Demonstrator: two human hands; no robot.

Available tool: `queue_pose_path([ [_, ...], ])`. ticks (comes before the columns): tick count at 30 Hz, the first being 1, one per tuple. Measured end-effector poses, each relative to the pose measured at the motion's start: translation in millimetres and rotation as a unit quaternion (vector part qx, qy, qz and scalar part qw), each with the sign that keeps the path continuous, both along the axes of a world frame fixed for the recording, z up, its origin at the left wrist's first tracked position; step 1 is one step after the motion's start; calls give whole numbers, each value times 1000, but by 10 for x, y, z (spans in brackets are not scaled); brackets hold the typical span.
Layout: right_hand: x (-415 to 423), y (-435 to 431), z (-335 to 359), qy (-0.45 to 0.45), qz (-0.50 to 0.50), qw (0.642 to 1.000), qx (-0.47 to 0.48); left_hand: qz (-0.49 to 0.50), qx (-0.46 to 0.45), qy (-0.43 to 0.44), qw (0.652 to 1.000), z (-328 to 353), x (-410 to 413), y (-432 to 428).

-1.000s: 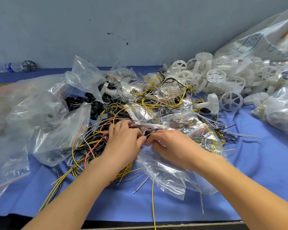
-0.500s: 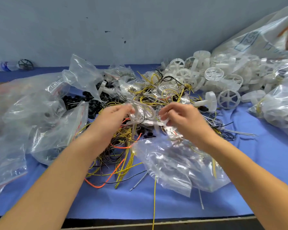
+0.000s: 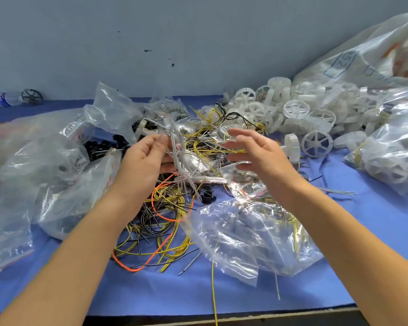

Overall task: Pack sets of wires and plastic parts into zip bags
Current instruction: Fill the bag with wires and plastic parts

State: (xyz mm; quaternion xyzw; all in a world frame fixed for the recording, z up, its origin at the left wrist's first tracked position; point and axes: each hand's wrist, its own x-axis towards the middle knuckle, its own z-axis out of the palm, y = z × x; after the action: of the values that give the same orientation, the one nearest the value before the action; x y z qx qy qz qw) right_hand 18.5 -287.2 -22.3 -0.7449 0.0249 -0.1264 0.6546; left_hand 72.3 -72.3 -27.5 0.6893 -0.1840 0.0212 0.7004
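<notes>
In the head view, a bundle of pale wires (image 3: pixel 179 158) is held up above the table (image 3: pixel 375 231) by the left hand (image 3: pixel 144 161), near the middle of the picture. The bundle is pinched near its upper part between the thumb and the curled fingers (image 3: pixel 151 143). Its long axis is seen to run steeply. The upper ends are tilted away toward the wall and a little to the left, and the lower ends are pointed down at a tangle of yellow, orange and black wires (image 3: pixel 165 222) lying on the table. The right hand (image 3: pixel 257 156) is raised just beside the bundle, apart from it, with its fingers (image 3: pixel 238 134) spread and nothing held in them. A clear zip bag (image 3: pixel 245 234) is laid flat on the table below the right forearm, beside the tangle. A heap of white plastic wheels (image 3: pixel 295 109) is piled at the far right, near the wall. Small black plastic parts (image 3: pixel 99 147) are seen to the left, between crumpled clear bags (image 3: pixel 45 161). A large printed sack (image 3: pixel 375 55) is propped in the right corner.
</notes>
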Motion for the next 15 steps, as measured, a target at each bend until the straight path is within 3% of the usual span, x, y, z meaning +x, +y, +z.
queue_pose_path([
  [8, 3, 420, -89, -1, 113, 983, -146, -10, 17, -15, 1000, -19, -65, -39],
  [11, 21, 553, -65, -4, 127, 985, -117, 38, 72, -83, 993, -14, -90, -34],
  [15, 38, 669, -111, -59, 74, 968, -233, 81, 137, -170, 973, 5, -158, -41],
])
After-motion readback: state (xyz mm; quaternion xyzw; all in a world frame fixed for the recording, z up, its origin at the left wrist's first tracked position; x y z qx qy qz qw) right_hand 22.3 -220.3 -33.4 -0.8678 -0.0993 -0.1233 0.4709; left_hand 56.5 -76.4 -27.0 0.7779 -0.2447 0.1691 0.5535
